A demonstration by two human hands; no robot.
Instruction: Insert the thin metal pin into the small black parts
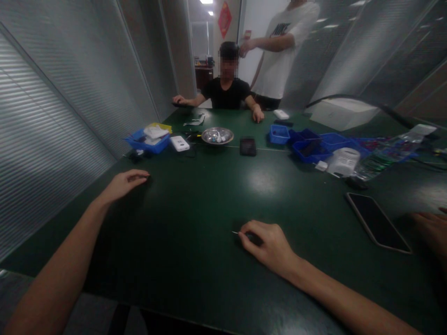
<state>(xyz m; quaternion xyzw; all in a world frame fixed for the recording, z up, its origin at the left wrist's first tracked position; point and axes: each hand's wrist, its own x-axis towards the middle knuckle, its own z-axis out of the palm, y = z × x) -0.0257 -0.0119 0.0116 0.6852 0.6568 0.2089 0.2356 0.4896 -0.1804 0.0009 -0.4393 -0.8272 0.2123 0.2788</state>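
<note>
My right hand (267, 244) is low over the green table (195, 200), just right of the middle. Its thumb and index finger pinch a thin white sliver (235, 232), whose tip sticks out to the left; the rest is hidden by the fingers. My left hand (124, 185) rests near the table's left side, with thumb and fingers drawn together at the tips. Whatever may be between those fingertips is too small and dark to make out. Beyond that hand stands a blue tray (159, 148) with white material in it.
Farther back are a white device (179, 143), a metal dish (225, 140) with small white items, and a black square (247, 147). Blue bins (279, 135), a plastic bottle (379, 160) and a phone (379, 223) lie right. Another person's hand (431, 230) is at the right edge; two people are opposite.
</note>
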